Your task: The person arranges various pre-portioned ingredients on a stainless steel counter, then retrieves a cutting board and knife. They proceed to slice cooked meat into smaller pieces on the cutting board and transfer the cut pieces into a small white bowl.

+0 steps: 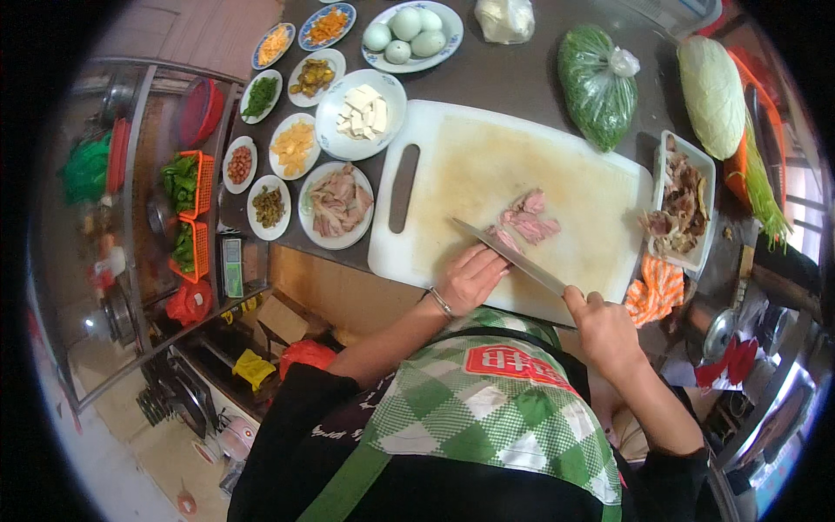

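Observation:
A white plastic cutting board (443,176) lies before me. My right hand (603,329) grips the handle of a long-bladed kitchen knife (515,256), whose tip points up and left. Close against the blade, my left hand (473,277) presses down at the board's near edge, on a piece of meat mostly hidden under the fingers and knife. Pink meat slices (530,218) lie just beyond the blade. To the left of the board stand a plate of sliced meat (339,201) and a plate of white tofu-like cubes (364,114).
Several small dishes of chopped food, such as peanuts (239,164), line the left side. Beyond are eggs on a plate (406,25) and bagged greens (597,91). At right are a tray of meat and bones (682,196), an orange striped cloth (655,291) and a pale cabbage (711,96).

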The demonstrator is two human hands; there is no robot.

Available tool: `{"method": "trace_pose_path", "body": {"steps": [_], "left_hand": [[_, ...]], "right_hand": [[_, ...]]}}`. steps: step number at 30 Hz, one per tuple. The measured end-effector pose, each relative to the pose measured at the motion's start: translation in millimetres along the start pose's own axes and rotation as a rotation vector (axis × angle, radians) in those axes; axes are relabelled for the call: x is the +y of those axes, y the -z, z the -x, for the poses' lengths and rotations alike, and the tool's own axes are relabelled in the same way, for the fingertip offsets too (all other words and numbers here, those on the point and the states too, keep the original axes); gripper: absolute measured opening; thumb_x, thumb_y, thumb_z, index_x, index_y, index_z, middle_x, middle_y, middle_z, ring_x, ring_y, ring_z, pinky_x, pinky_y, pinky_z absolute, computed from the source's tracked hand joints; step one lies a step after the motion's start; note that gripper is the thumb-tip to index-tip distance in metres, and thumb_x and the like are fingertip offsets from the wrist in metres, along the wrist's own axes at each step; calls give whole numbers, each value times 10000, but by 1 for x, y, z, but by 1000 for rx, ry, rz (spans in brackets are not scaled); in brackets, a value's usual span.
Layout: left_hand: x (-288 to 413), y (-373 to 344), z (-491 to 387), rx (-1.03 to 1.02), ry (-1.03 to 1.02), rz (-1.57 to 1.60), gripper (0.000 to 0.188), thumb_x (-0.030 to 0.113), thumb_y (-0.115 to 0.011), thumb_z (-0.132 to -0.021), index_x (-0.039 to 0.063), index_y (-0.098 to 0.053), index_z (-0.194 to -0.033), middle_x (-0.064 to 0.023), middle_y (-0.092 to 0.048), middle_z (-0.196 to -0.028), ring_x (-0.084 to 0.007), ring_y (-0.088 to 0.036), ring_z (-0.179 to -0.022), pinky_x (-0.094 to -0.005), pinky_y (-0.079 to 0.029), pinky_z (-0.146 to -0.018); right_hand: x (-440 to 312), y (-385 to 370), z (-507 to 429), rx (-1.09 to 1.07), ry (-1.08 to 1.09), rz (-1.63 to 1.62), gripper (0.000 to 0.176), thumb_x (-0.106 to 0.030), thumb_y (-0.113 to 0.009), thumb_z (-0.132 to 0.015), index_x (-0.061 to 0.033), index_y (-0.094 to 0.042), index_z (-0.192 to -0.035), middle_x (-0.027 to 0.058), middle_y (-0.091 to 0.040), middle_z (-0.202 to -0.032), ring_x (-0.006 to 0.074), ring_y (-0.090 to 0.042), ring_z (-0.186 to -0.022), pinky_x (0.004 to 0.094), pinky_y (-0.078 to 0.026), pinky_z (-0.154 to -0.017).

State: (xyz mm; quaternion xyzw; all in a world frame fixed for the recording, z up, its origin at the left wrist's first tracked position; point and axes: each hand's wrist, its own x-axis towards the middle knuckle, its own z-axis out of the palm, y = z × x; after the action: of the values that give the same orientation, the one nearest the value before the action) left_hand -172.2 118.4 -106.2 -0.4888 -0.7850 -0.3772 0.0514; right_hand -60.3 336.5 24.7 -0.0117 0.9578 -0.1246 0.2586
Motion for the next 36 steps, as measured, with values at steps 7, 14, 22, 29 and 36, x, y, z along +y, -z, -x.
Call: {"method": "trace_pose_path", "body": {"steps": [7, 14, 22, 29, 36], "left_hand": [[3, 0, -5, 35, 52, 63, 279, 38, -725, -753, 22, -669, -1026, -122, -643, -1075, -297, -606, -1019, -396, -486, -905], [7, 2, -7, 39, 76, 99, 292, 19, -705, -764, 15, -662, -1052, -124, -637, -1087, -300, -601, -1024, -393, -492, -907], [7, 0, -1, 34, 75, 59, 324, 0, -709, -751, 11, -644, -1068, -149, -627, -1085, -338, -596, -1002, -413, -482, -889], [5, -2, -1, 50, 86, 89, 293, 6, -686, -772, -7, -650, -1063, -148, -624, -1108, -327, -587, -1044, -406, -479, -916], [8, -2, -2, 37, 86, 52, 293, 17, -706, -760, 15, -656, -1049, -130, -622, -1107, -318, -589, -1013, -398, -482, -893]], "right_hand": [[-12, -36, -53, 240, 67, -86, 235, -65, -525, -814, -27, -472, -1040, 173, -600, -729, 329, -650, -613, 427, -520, -532], [7, -44, -95, 323, 127, -272, 260, -54, -509, -831, -42, -492, -1090, 190, -630, -736, 345, -650, -615, 434, -529, -561], [-2, -9, 3, 226, 46, -143, 285, -13, -542, -774, -49, -477, -1049, 159, -579, -705, 367, -623, -610, 447, -511, -541], [-9, -15, 8, 148, -36, -36, 210, -60, -551, -810, -54, -475, -1005, 158, -588, -699, 317, -635, -557, 397, -513, -469], [-13, -44, -85, 370, 102, -252, 233, -50, -513, -819, -38, -461, -1046, 192, -608, -736, 365, -638, -635, 439, -523, -550]]}}
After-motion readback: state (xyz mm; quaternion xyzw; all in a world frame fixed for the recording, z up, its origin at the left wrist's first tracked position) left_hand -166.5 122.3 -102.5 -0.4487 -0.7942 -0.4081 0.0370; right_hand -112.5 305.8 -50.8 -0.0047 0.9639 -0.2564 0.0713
